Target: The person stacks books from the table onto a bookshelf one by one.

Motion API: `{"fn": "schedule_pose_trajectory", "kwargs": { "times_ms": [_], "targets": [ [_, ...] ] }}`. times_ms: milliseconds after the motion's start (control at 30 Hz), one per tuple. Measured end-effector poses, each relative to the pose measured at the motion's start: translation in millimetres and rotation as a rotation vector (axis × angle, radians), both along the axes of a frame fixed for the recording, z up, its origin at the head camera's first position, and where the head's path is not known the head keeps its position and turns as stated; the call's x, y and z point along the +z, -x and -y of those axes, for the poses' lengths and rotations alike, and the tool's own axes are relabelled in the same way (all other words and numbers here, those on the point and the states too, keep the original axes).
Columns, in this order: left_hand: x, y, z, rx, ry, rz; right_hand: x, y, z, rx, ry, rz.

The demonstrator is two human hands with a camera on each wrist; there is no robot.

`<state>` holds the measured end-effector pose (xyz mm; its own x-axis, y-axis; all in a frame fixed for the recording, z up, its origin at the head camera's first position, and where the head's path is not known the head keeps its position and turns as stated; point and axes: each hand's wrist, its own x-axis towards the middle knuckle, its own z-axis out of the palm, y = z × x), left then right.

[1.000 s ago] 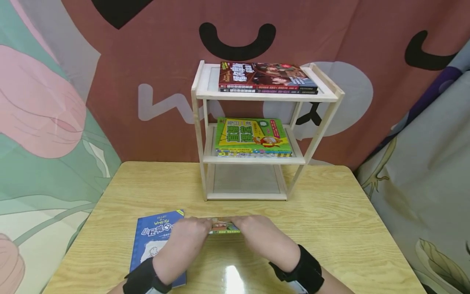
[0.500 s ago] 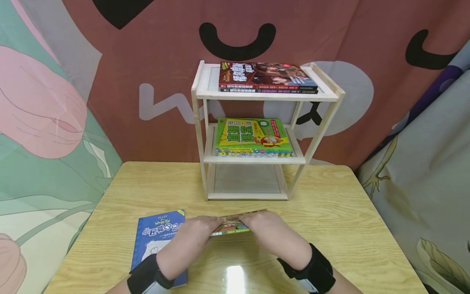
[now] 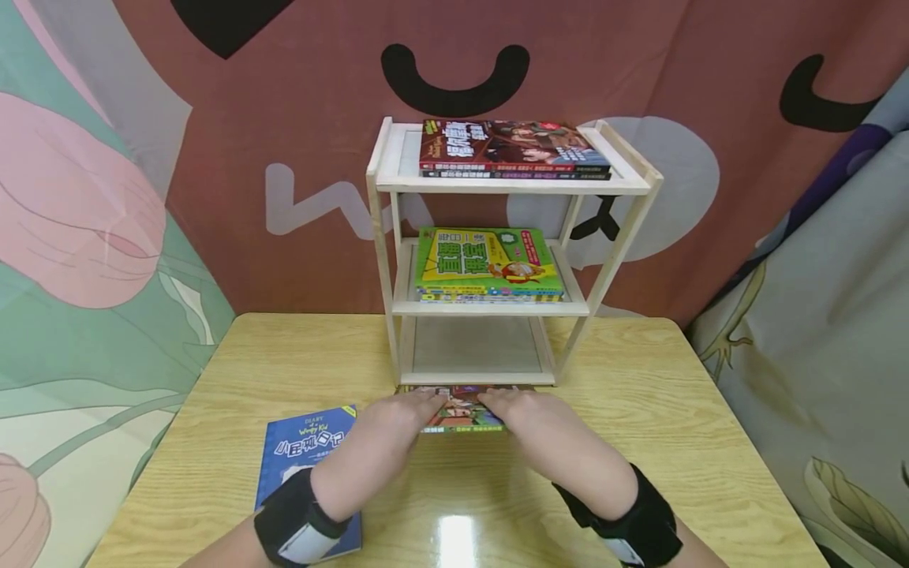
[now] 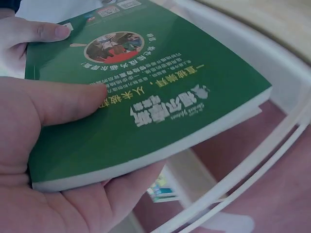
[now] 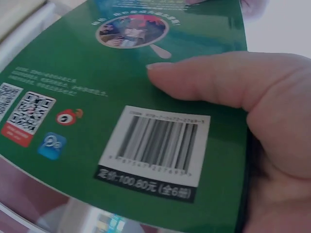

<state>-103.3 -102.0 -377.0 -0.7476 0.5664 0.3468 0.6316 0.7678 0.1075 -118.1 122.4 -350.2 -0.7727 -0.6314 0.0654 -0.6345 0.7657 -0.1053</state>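
Observation:
Both hands hold one thin paperback book (image 3: 465, 412) in front of the rack's lowest shelf (image 3: 479, 347). Its colourful side faces the head camera; the wrist views show its green back cover (image 4: 160, 92). At its left side, the left hand (image 3: 379, 442) pinches it, thumb flat on the green cover and fingers on the other face. The right hand (image 3: 557, 434) grips the right side likewise, its thumb (image 5: 204, 80) beside the barcode (image 5: 155, 148). In the head view the far edge meets the lowest shelf's front rail; whether they touch, I cannot tell.
The white wooden rack (image 3: 490, 310) stands on the table (image 3: 625, 410). Dark-covered books (image 3: 514, 146) lie on its top shelf, green and yellow ones (image 3: 490, 264) on the middle shelf. A blue book (image 3: 301, 446) lies at left, partly under the left forearm.
Both hands have carried the book forward and slightly right, towards the rack. It turned askew midway and now lies nearly level with the shelf edge, more of its cover showing. The blue book stayed put.

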Motion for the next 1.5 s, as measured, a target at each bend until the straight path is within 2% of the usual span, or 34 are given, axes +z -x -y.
{"fn": "schedule_pose_trajectory", "kwargs": {
  "times_ms": [233, 333, 467, 600, 767, 933, 1100, 1267, 1500],
  "targets": [
    [23.1, 2.2, -10, 0.013, 0.006, -0.058, 27.7, -4.5, -9, -0.092, -0.018, 0.027],
    [33.5, 2.7, -13, 0.019, 0.003, -0.088, 38.0, -7.3, -15, -0.098, 0.004, -0.011],
    [47.5, 4.0, -17, 0.027, -0.004, -0.153, 47.9, -7.9, -24, -0.06, 0.088, -0.151],
    [58.7, 6.6, -20, 0.025, -0.045, -0.275, 57.6, -7.0, -30, -0.03, 0.144, -0.291],
    [74.0, 7.2, -24, 0.028, -0.103, -0.441, 71.3, -10.7, -31, -0.06, 0.17, -0.425],
    [91.7, 8.3, -28, 0.034, -0.137, -0.537, 79.3, -12.2, -32, -0.068, 0.246, -0.541],
    [109.2, 10.8, -31, 0.054, -0.132, -0.618, 87.6, -6.4, -31, -0.042, 0.353, -0.682],
    [124.1, 16.2, -33, 0.073, -0.139, -0.742, 97.3, 2.8, -28, -0.008, 0.441, -0.806],
    [138.4, 23.8, -35, 0.076, -0.143, -0.847, 105.7, 15.5, -20, 0.047, 0.605, -1.027]
  ]
}}
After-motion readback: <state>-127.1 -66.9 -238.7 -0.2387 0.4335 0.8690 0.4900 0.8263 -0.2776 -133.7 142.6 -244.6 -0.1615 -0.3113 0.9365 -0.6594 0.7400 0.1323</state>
